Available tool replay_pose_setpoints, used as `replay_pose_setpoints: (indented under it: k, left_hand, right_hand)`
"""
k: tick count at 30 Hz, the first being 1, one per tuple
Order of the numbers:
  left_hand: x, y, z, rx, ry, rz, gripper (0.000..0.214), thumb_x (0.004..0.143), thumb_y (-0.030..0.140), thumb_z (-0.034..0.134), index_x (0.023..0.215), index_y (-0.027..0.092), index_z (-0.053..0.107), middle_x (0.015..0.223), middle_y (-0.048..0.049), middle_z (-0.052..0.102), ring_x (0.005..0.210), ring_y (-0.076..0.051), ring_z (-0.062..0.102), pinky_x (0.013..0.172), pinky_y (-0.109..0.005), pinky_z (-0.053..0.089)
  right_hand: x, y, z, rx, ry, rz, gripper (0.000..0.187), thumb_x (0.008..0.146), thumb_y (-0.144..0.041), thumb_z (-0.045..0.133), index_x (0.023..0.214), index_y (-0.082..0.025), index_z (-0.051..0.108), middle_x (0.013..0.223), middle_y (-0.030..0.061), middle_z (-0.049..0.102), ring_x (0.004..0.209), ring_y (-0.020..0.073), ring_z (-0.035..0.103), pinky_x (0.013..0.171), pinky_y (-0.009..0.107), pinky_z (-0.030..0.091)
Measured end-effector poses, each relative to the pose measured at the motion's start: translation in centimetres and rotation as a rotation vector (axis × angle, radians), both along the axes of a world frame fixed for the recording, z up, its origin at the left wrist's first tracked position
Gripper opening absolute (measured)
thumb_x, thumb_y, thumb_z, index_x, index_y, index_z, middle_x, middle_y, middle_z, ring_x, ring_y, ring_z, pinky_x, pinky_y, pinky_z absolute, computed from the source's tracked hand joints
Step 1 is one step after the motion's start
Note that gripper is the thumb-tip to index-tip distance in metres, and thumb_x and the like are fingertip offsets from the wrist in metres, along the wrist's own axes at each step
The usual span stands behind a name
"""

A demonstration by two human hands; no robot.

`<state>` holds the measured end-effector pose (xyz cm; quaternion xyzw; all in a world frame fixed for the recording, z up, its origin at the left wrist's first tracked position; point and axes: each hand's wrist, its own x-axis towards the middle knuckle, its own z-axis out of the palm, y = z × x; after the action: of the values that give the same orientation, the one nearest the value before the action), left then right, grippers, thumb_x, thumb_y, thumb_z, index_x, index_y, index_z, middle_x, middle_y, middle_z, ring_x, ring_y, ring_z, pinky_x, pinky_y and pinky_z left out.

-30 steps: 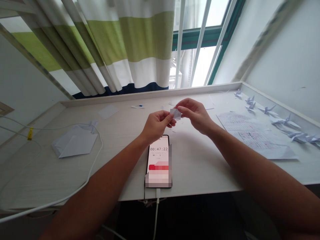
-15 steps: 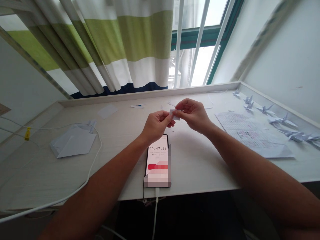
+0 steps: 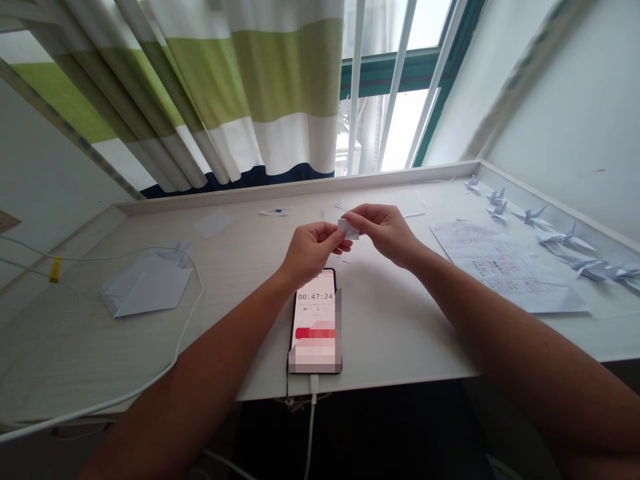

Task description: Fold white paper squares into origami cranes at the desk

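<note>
A small folded piece of white paper (image 3: 349,229) is held above the middle of the white desk (image 3: 400,320). My left hand (image 3: 313,250) pinches its left side with thumb and fingers closed. My right hand (image 3: 384,231) pinches its right side, fingers curled over it. Both hands hover a little beyond a phone (image 3: 315,321) that lies flat near the front edge, showing a timer.
Several folded paper cranes (image 3: 563,237) line the right wall edge. A printed sheet (image 3: 505,267) lies at right, folded white paper (image 3: 145,283) at left with a white cable (image 3: 180,333) looping past. A striped curtain (image 3: 225,93) and window stand behind.
The paper piece is folded smaller between my fingers. Both hands stay in nearly the same spot. The phone timer has advanced from 00:47:22 to 00:47:24.
</note>
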<state>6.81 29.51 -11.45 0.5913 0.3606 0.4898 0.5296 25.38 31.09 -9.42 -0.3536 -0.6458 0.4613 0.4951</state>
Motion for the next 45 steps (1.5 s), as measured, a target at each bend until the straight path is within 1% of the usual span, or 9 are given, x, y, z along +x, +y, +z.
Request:
replay_pose_setpoints:
  k: [8,11,15,19,22,27,30,35,45]
  left_hand:
    - [0.2,-0.2,0.1,-0.069,-0.030,-0.072,0.033,0.085,0.043,0.085,0.096,0.013,0.080,0.090,-0.0110,0.083,0.082,-0.020,0.078,0.082,-0.035,0.061]
    - [0.3,-0.3,0.3,-0.115,-0.072,-0.043,0.031,0.082,0.039,0.089,0.095,0.012,0.079,0.088,-0.0107,0.083,0.083,-0.020,0.079,0.085,-0.036,0.062]
    - [0.3,-0.3,0.8,-0.194,-0.180,0.001,0.026,0.086,0.033,0.086,0.099,0.012,0.077,0.093,-0.0105,0.083,0.090,-0.021,0.081,0.092,-0.037,0.062]
    - [0.0,-0.2,1.1,-0.257,-0.229,-0.026,0.022,0.088,0.030,0.084,0.097,0.012,0.074,0.097,-0.0116,0.083,0.097,-0.023,0.082,0.097,-0.038,0.061]
    - [-0.2,-0.2,1.2,-0.269,-0.184,-0.064,0.026,0.084,0.032,0.087,0.092,0.013,0.072,0.097,-0.0113,0.083,0.097,-0.025,0.082,0.094,-0.039,0.062]
    - [-0.4,-0.1,1.1,-0.140,-0.065,-0.007,0.040,0.086,0.053,0.082,0.099,0.016,0.076,0.095,-0.0099,0.082,0.090,-0.024,0.080,0.077,-0.034,0.063]
    - [-0.4,0.0,1.0,-0.080,-0.037,0.048,0.046,0.080,0.058,0.086,0.101,0.018,0.079,0.092,-0.0073,0.081,0.088,-0.022,0.077,0.072,-0.032,0.063]
    - [-0.6,0.1,0.9,-0.116,-0.027,0.068,0.054,0.069,0.064,0.090,0.095,0.018,0.082,0.092,-0.0085,0.081,0.092,-0.024,0.076,0.071,-0.034,0.063]
    - [-0.8,0.3,1.0,-0.122,-0.026,0.056,0.045,0.071,0.057,0.092,0.091,0.018,0.082,0.090,-0.0086,0.081,0.090,-0.024,0.078,0.069,-0.033,0.065]
  right_hand:
    - [0.1,0.1,-0.3,0.033,-0.034,-0.023,0.025,0.080,-0.040,0.087,0.084,-0.018,0.078,0.076,0.0032,0.073,0.071,0.0164,0.063,0.066,0.034,0.053]
    - [0.0,0.2,-0.2,0.020,-0.014,-0.014,0.025,0.084,-0.041,0.084,0.088,-0.017,0.078,0.082,0.0045,0.074,0.075,0.0166,0.065,0.071,0.035,0.054]
    - [0.0,0.3,-0.1,0.051,0.032,-0.051,0.028,0.088,-0.046,0.080,0.094,-0.019,0.078,0.091,0.0051,0.076,0.084,0.0179,0.068,0.082,0.038,0.058]
    - [0.1,0.2,-0.3,0.068,-0.046,-0.031,0.027,0.085,-0.045,0.083,0.090,-0.018,0.078,0.087,0.0053,0.076,0.082,0.0184,0.067,0.078,0.037,0.056]
    - [0.0,0.1,-0.2,0.071,-0.085,-0.056,0.024,0.086,-0.041,0.081,0.085,-0.018,0.078,0.083,0.0046,0.075,0.077,0.0173,0.066,0.072,0.035,0.053]
    - [0.0,-0.3,0.3,0.028,-0.092,-0.050,0.021,0.083,-0.037,0.082,0.079,-0.017,0.077,0.075,0.0045,0.074,0.071,0.0170,0.067,0.070,0.036,0.055]
    - [0.0,-0.3,0.5,0.009,-0.088,-0.032,0.021,0.081,-0.037,0.084,0.078,-0.017,0.078,0.072,0.0046,0.074,0.068,0.0163,0.065,0.069,0.035,0.055]
    - [0.0,-0.2,0.5,-0.001,-0.085,-0.035,0.017,0.078,-0.033,0.083,0.075,-0.017,0.078,0.069,0.0032,0.074,0.065,0.0146,0.064,0.064,0.032,0.054]
    - [-0.2,-0.5,0.7,0.010,-0.082,-0.019,0.016,0.078,-0.032,0.079,0.075,-0.016,0.078,0.068,0.0030,0.073,0.063,0.0135,0.062,0.062,0.031,0.051]
